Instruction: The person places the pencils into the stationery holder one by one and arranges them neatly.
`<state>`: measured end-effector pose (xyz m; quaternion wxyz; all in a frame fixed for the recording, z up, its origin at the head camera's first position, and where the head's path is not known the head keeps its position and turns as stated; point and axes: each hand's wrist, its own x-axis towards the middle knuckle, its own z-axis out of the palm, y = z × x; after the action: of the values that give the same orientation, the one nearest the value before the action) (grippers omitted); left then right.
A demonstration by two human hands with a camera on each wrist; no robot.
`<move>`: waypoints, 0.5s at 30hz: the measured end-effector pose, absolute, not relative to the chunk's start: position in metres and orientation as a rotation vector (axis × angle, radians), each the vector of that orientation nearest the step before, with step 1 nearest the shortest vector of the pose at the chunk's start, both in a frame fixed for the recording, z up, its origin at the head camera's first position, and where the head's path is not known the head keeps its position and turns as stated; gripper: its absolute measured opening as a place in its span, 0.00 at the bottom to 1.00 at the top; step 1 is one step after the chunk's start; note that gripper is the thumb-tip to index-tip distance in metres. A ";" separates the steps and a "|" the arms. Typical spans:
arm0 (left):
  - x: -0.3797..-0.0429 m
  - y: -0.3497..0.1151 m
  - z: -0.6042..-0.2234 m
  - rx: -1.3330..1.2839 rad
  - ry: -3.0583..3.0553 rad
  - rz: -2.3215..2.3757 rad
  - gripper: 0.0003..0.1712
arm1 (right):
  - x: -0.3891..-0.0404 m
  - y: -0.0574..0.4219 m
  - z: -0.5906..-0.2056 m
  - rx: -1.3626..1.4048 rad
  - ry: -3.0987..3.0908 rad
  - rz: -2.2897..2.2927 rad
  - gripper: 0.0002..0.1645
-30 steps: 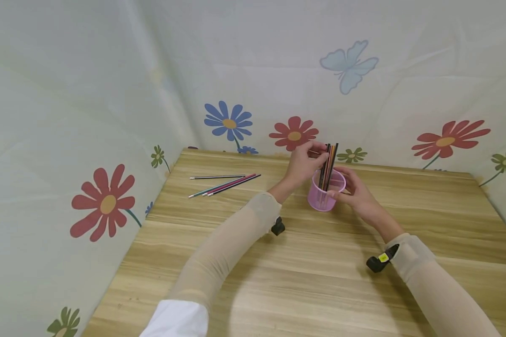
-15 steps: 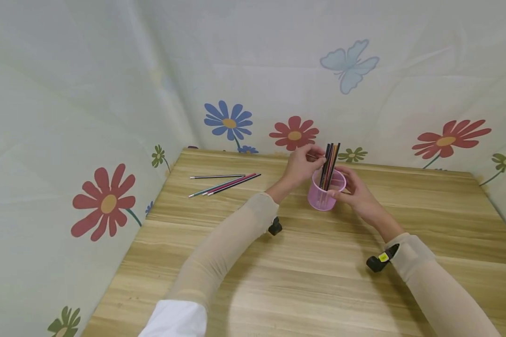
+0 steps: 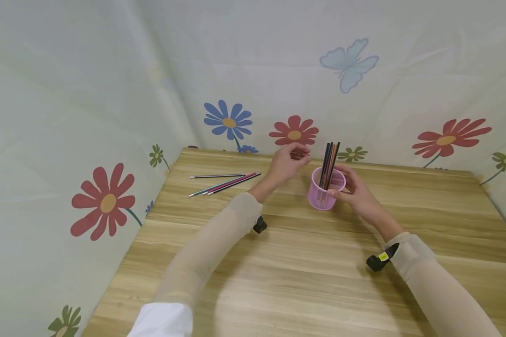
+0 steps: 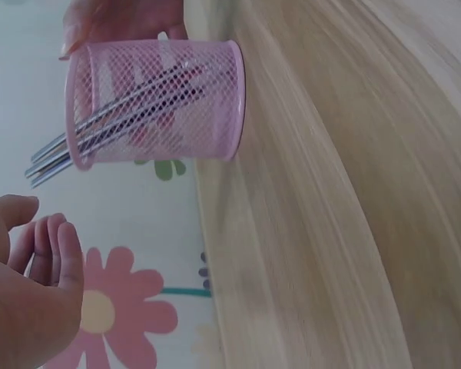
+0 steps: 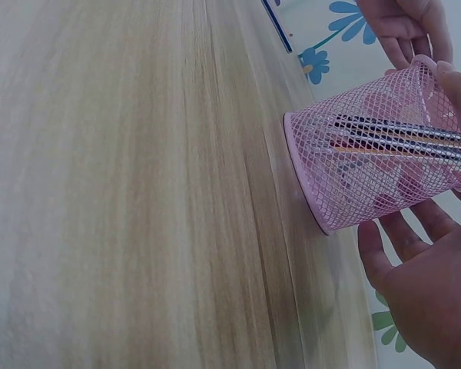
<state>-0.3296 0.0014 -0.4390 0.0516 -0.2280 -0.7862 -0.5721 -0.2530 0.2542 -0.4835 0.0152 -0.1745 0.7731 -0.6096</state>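
Observation:
A pink mesh pencil cup (image 3: 319, 201) stands upright on the wooden table, with several pencils (image 3: 329, 164) leaning inside it. My right hand (image 3: 361, 201) holds the cup from its right side, thumb near the front rim and fingers round the back. Left of the cup, my left hand (image 3: 283, 164) hovers with loosely bent fingers and nothing between them. The left wrist view shows a gap between that hand (image 4: 34, 296) and the pencil ends (image 4: 50, 165). Through the mesh in the right wrist view, the pencils (image 5: 399, 142) lie at a slant.
Several loose pencils (image 3: 232, 185), with white eraser ends, lie on the table (image 3: 312, 271) left of my left hand. A pale cloth wall (image 3: 270, 70) printed with flowers and a butterfly rises behind the table's back edge and along its left side.
My left hand has let go of a pencil at the cup and moved left, away from it. The right hand and the cup have stayed in place.

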 end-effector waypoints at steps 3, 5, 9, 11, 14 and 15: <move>-0.330 -0.012 -0.439 -0.705 -2.408 -1.707 0.12 | -0.254 0.255 -0.484 -0.537 2.407 -1.892 0.46; -0.331 -0.022 -0.441 -0.721 -2.428 -1.675 0.13 | -0.255 0.256 -0.485 -0.529 2.408 -1.895 0.46; -0.334 -0.044 -0.449 -0.736 -2.475 -1.633 0.13 | -0.254 0.256 -0.486 -0.525 2.411 -1.906 0.45; -0.336 -0.058 -0.453 -0.733 -2.506 -1.610 0.14 | -0.254 0.255 -0.486 -0.537 2.410 -1.913 0.45; -0.339 -0.080 -0.460 -0.718 -2.546 -1.566 0.15 | -0.254 0.254 -0.487 -0.550 2.407 -1.919 0.44; -0.340 -0.088 -0.462 -0.709 -2.556 -1.551 0.15 | -0.254 0.254 -0.487 -0.553 2.407 -1.918 0.44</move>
<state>-0.3402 -0.0880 -0.4619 0.0346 -0.2307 -0.8314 -0.5044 -0.2542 0.2540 -0.4871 0.0072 -0.1768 0.7698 -0.6133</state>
